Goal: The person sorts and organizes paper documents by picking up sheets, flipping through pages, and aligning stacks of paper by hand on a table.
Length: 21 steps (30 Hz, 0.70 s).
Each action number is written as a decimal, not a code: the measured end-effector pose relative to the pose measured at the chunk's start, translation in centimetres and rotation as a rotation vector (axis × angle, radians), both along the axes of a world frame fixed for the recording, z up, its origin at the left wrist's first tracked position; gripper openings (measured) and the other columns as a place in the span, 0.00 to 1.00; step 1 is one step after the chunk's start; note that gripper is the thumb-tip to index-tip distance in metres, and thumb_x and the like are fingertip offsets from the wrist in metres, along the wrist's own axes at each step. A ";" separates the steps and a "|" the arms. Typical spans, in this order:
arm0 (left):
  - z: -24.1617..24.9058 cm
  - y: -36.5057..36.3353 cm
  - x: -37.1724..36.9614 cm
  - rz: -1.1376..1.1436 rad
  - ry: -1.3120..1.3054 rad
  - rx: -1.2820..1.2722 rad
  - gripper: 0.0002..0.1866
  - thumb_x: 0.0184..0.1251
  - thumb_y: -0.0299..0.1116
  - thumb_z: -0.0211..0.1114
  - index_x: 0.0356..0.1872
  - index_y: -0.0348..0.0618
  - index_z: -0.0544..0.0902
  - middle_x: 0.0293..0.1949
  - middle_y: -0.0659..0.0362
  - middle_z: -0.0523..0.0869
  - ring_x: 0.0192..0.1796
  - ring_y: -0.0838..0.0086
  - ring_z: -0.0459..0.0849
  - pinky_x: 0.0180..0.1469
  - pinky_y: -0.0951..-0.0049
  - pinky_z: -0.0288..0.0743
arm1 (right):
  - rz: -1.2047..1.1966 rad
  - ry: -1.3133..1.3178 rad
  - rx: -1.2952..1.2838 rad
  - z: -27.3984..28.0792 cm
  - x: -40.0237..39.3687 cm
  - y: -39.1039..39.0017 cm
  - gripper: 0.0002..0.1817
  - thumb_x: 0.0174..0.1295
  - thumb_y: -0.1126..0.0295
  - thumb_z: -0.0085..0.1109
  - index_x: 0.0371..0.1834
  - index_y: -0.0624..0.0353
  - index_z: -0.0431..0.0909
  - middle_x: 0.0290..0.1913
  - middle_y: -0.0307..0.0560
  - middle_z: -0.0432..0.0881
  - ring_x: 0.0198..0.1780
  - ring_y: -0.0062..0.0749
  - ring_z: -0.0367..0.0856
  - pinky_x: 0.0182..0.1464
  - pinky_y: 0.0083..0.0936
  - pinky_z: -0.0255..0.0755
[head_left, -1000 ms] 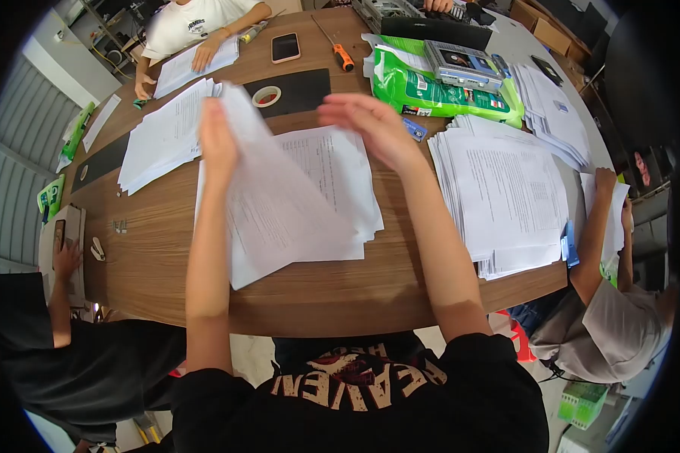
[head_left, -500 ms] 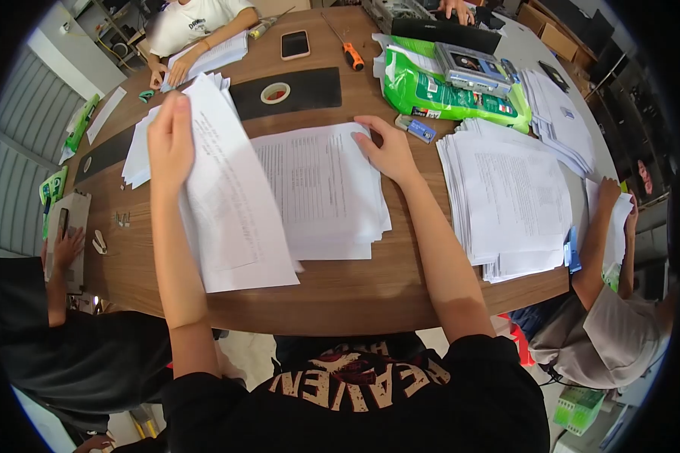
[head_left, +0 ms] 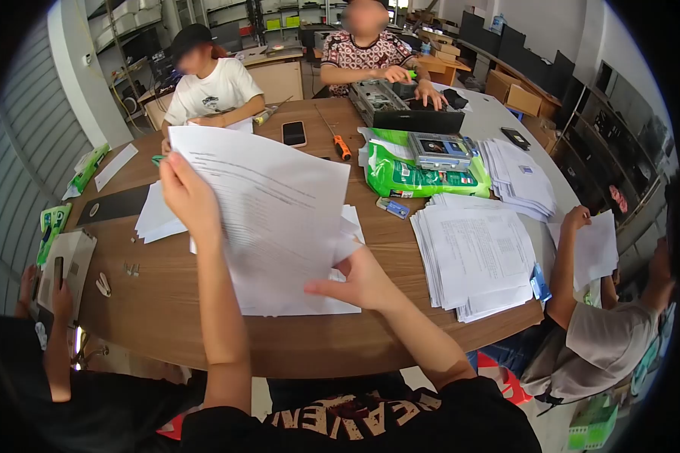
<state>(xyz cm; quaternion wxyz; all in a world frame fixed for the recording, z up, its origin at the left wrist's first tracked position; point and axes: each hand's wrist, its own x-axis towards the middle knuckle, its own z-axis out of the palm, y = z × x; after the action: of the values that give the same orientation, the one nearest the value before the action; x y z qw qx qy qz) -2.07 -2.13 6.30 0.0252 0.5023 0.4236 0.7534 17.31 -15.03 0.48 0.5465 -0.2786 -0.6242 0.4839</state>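
Raised over the table are printed sheets [head_left: 279, 204], tilted toward me and slightly curved. My left hand [head_left: 190, 198] is closed on their left edge, thumb behind the paper. At the lower right edge my right hand [head_left: 359, 279] has its thumb across the front, with the fingers partly hidden behind the sheets. Beneath them, a paper stack [head_left: 340, 306] lies on the wooden table, mostly covered in this view. Left of the held sheets rests another pile of paper [head_left: 159, 215].
A tall printed stack [head_left: 472, 257] lies to the right, near a green packet [head_left: 400, 175] bearing a metal drive [head_left: 440, 149]. Behind are an orange screwdriver [head_left: 342, 147] and a phone [head_left: 294, 134]. A stapler [head_left: 103, 284] sits at left. Other people work around the table.
The view has tipped upward, showing more of the room. My left hand has brought the sheets rightward and turned them to face me; my right hand has moved from the stack's top corner to their lower right.
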 end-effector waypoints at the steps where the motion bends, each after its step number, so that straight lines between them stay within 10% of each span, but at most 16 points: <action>1: -0.5 -0.4 0.2 0.011 -0.030 -0.016 0.17 0.74 0.38 0.44 0.27 0.36 0.68 0.25 0.59 0.71 0.31 0.77 0.66 0.36 0.75 0.64 | 0.011 -0.003 -0.001 -0.2 -0.1 -0.3 0.33 0.55 0.64 0.66 0.62 0.64 0.64 0.56 0.46 0.73 0.54 0.31 0.75 0.54 0.28 0.68; 7: -2.8 -4.0 -0.4 -0.330 -0.077 -0.141 0.13 0.73 0.36 0.46 0.35 0.36 0.73 0.32 0.60 0.77 0.37 0.76 0.72 0.42 0.76 0.66 | -0.538 -0.027 0.091 -0.2 3.2 -0.7 0.14 0.54 0.74 0.64 0.42 0.68 0.76 0.38 0.44 0.81 0.38 0.24 0.78 0.41 0.21 0.72; 9: -2.6 -6.1 -1.5 -1.046 -0.153 -0.361 0.12 0.70 0.35 0.51 0.46 0.38 0.75 0.41 0.60 0.79 0.44 0.78 0.75 0.48 0.75 0.68 | -0.544 -0.125 0.018 1.2 6.1 -1.1 0.15 0.55 0.73 0.64 0.42 0.70 0.77 0.38 0.48 0.82 0.38 0.24 0.78 0.41 0.21 0.72; 12: -5.4 -6.6 -1.8 -1.309 -0.131 -0.348 0.18 0.67 0.35 0.57 0.55 0.38 0.72 0.48 0.59 0.78 0.51 0.77 0.74 0.54 0.72 0.69 | -0.553 -0.185 0.010 2.1 7.9 -1.3 0.14 0.55 0.72 0.64 0.41 0.71 0.77 0.39 0.49 0.82 0.38 0.24 0.78 0.41 0.21 0.72; 21: -7.5 -11.4 -1.5 -1.342 -0.082 -0.686 0.24 0.66 0.35 0.59 0.59 0.35 0.68 0.52 0.58 0.77 0.53 0.75 0.73 0.55 0.72 0.67 | -0.654 -0.327 0.033 1.1 7.2 -1.6 0.12 0.56 0.72 0.63 0.40 0.70 0.77 0.36 0.46 0.83 0.36 0.22 0.77 0.38 0.19 0.70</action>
<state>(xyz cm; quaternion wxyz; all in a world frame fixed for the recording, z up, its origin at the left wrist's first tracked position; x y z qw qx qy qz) -3.53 -13.51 -1.25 0.6495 0.5879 0.2363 0.4203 24.53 -16.59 1.60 0.5697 -0.5284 -0.5889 0.2224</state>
